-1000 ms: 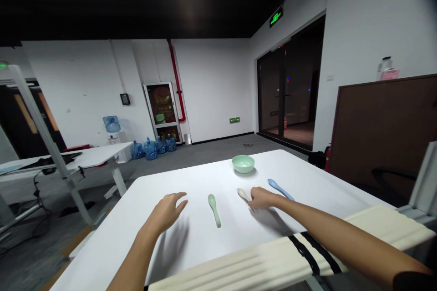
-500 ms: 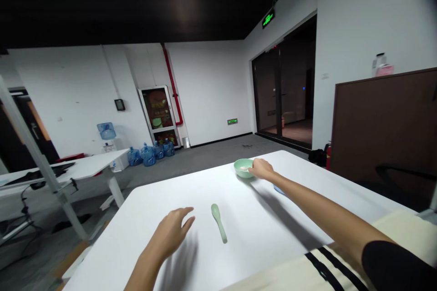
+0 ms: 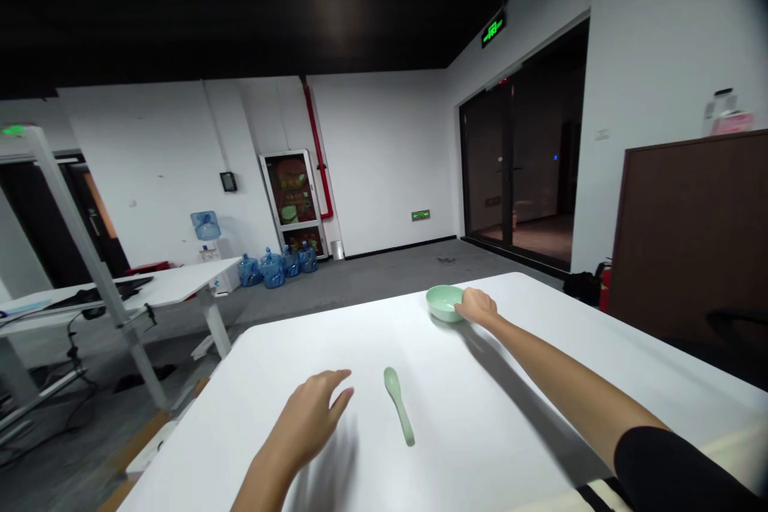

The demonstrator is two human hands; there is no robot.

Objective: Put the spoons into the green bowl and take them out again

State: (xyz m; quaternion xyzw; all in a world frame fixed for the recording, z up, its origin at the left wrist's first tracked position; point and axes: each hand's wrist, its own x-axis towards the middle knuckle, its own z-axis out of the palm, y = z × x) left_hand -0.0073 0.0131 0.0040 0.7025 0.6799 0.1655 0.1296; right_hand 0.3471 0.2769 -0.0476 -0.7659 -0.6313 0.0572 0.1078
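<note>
A spoon [image 3: 398,408] lies on the table [image 3: 336,340], right of the left hand [image 3: 315,414]. Farther back and right, near the far edge, stands the bowl [image 3: 444,309], the right hand [image 3: 478,306] at its right rim. Behind the table, water jugs [image 3: 274,270] stand on the floor [image 3: 384,275], left of the glass doors [image 3: 487,176].

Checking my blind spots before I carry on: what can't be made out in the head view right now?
All in the head view:
What, if anything, the right hand grips: the hand itself hides its fingertips.
Part of the inside of the green bowl: hidden by that hand.
The tabletop behind the right forearm: covered by it.
The left forearm's lower part: cut off by the bottom edge.
</note>
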